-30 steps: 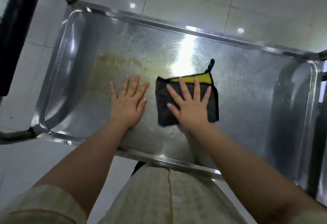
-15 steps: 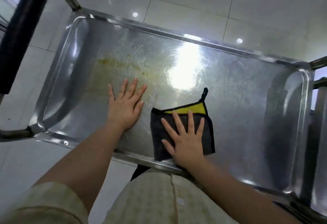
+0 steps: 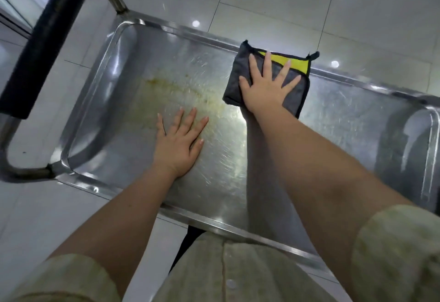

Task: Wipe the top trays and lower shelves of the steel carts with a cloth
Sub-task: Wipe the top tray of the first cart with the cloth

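We press our right hand [image 3: 266, 87] flat on the folded grey-and-yellow cloth [image 3: 234, 82], fingers spread, so the whole pad bears evenly on the steel. The cloth lies at the far rim of the top tray [image 3: 345, 120], a little right of the middle, which suggests the far end of a stroke. Our left hand [image 3: 177, 144] lies open, fingers spread, palm down on the bare tray near its middle, probably to steady the cart against the push. A yellowish stain [image 3: 181, 89] sits just beyond that hand, left of the cloth and apart from it; we judge it needs wiping next. The black-sleeved handle [image 3: 45, 44] stands at the left end.
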The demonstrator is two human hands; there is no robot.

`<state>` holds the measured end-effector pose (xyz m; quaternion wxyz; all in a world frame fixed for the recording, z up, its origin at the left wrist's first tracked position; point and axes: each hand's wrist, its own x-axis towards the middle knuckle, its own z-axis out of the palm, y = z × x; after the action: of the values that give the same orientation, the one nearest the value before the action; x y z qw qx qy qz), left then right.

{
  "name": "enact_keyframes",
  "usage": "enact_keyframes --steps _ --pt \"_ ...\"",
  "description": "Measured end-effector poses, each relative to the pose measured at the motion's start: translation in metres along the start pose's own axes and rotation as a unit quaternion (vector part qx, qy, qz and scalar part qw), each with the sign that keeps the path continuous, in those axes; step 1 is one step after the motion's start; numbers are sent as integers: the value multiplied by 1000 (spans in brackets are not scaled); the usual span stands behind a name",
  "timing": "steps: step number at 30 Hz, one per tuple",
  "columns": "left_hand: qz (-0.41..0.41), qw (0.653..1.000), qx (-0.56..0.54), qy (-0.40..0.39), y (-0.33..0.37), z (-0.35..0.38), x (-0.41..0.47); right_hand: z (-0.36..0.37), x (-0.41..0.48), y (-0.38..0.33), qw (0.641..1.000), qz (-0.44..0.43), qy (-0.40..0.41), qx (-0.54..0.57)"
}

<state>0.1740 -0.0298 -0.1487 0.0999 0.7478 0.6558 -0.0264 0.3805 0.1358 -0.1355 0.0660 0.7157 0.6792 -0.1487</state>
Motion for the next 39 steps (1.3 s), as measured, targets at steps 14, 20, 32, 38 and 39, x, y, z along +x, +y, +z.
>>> enact_keyframes --steps 14,20,32,38,39 --pt "2 1000 -16 -9 0 1 2 -15 -46 184 984 171 29 36" --pt "-2 1000 -15 -3 -3 -1 3 -9 -34 112 982 181 36 40" --pt "-1 1000 -13 -18 0 -4 6 4 -48 59 999 -47 16 -20" --pt "-1 999 5 -50 5 -5 8 5 -117 155 982 183 11 31" --pt "1 999 3 -49 6 -6 8 10 -126 140 983 179 11 24"
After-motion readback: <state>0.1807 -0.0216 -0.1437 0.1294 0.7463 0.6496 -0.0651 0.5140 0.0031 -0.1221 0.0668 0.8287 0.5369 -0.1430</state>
